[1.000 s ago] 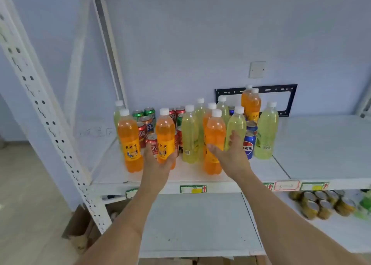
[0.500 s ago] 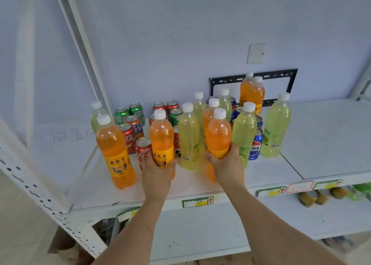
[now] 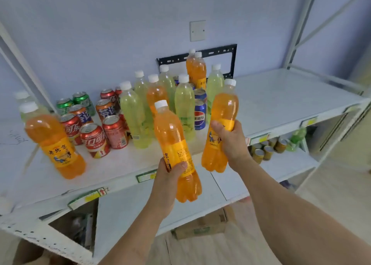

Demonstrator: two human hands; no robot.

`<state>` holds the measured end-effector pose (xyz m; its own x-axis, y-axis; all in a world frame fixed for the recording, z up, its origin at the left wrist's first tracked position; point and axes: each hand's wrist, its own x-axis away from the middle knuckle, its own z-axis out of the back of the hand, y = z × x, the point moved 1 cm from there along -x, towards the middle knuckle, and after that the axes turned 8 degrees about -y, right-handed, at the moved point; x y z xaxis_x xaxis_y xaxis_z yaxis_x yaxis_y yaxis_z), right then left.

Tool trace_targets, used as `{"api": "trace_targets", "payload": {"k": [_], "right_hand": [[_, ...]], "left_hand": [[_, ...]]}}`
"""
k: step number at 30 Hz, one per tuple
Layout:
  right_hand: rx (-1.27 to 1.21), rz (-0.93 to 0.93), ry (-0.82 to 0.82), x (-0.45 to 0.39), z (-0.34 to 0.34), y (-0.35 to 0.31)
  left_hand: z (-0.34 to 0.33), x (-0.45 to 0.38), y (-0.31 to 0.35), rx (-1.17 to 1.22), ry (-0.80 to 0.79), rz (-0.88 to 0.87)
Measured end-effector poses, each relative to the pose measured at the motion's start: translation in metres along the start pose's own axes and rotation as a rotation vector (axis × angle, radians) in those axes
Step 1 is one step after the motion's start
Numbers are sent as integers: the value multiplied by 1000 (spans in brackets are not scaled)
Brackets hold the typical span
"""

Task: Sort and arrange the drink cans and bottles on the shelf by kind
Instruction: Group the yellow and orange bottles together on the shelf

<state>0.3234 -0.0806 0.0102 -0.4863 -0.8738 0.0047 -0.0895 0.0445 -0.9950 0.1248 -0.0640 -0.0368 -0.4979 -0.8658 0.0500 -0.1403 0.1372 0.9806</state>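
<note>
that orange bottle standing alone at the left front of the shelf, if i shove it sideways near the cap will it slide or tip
Probably tip. The orange bottle is tall and narrow on a small base, so a push near its white cap would likely topple it. It looks nearly full, so likely heavy for its size. If it falls, the round body may roll into the red cans beside it.
</note>
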Motion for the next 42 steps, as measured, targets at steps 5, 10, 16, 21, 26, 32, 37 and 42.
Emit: {"api": "trace_targets", "payload": {"k": [5, 10, 16, 21, 26, 32, 37, 42], "right_hand": [[1, -53, -7, -12, 122, -10], [69, -72, -2, -36, 244, -26], [49, -18, -42, -90, 347, -54], [32, 13, -49, -161, 404, -67], [41, 31, -48, -242, 445, -77], [64, 47, -90, -339, 488, -84], [117, 56, -175, -421, 522, -86], [150, 67, -311, -500, 547, -83]], "left_hand": [[-112, -11, -14, 117, -108, 95], [-228, -37, -30, 86, -137, 98], [-334, -86, -37, 44, -180, 56], [-394, -155, -36, -13, -175, 29], [-438, -238, -36, -36, -143, 3], [-482, -332, -31, -32, -96, 10], [-511, -404, -34, -66, -11, -14], [-541, -463, -38, -94, 107, -31]]}}
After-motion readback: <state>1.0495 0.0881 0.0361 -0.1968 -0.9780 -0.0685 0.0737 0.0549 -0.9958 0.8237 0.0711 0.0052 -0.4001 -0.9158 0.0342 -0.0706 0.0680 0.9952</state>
